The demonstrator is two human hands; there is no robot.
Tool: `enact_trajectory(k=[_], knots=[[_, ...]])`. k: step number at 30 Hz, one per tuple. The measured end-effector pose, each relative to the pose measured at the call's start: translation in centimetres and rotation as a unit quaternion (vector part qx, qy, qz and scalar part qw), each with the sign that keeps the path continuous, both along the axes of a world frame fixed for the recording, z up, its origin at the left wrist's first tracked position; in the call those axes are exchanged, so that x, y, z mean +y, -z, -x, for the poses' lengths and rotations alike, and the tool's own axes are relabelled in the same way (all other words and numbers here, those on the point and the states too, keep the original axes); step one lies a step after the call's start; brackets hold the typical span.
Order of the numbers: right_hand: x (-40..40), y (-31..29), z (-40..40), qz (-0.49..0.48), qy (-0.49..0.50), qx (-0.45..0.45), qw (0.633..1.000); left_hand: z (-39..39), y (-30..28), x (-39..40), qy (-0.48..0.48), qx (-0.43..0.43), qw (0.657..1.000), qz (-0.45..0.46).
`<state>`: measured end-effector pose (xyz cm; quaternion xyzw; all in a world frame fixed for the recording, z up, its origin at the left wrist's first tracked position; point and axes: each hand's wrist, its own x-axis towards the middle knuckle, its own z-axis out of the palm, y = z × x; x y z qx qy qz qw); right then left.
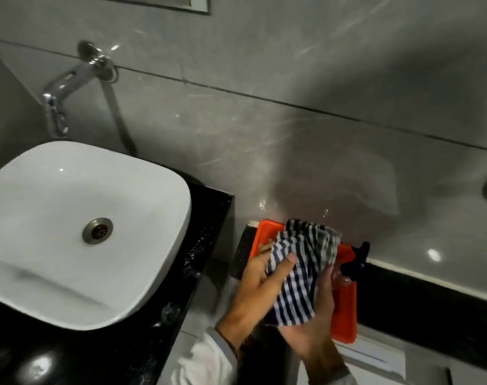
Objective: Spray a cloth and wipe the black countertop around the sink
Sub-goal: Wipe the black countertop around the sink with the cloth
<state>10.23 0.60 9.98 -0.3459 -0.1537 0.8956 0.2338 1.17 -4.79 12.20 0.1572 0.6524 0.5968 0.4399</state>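
Low in the frame, right of the middle, two hands hold a striped cloth (297,276) between them. The left hand (260,284) has its fingers (285,263) closed on the cloth's left edge, thumb on top. The right hand (317,315) is under the cloth, cupping it from below, and its fingers curl up around the right side. The cloth is bunched and spread a bit (likely so the spray can land on a wide patch).

The hands are over an orange tray (345,309) in the lower right. A spray bottle (353,262) with a dark top sits there, just beside the cloth, so it is easy to grab. I think the spraying comes next.

The white sink (78,218) fills the left side. The black table (203,245) around it looks speckled with drops and is not being wiped yet. A shiny tap (64,87) sticks out of the grey wall in the upper left.
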Motion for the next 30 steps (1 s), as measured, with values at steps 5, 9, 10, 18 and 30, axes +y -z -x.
enact_trajectory(k=[5, 9, 10, 18, 30], knots=[[-1.8, 0.1, 2.1, 0.042, -0.071, 0.078, 0.993, 1.5, 0.2, -2.3, -0.013, 0.425, 0.896, 0.128], [0.3, 2.4, 5.5, -0.045, -0.114, -0.079, 0.989, 6.0, -0.5, -7.9, -0.085, 0.483, 0.857, 0.159], [1.2, 2.8, 7.4, -0.114, -0.113, -0.140, 0.977, 7.7, -0.5, -10.1, -0.116, 0.490, 0.849, 0.161], [6.1, 9.1, 23.5, -0.781, -0.228, -0.364, 0.453, 18.1, 2.1, -26.4, -0.162, 0.492, 0.807, 0.282], [-6.7, 12.3, 14.4, -0.766, -0.296, -0.215, 0.529, 21.6, 11.0, -32.5, -0.104, 0.563, 0.759, 0.311]])
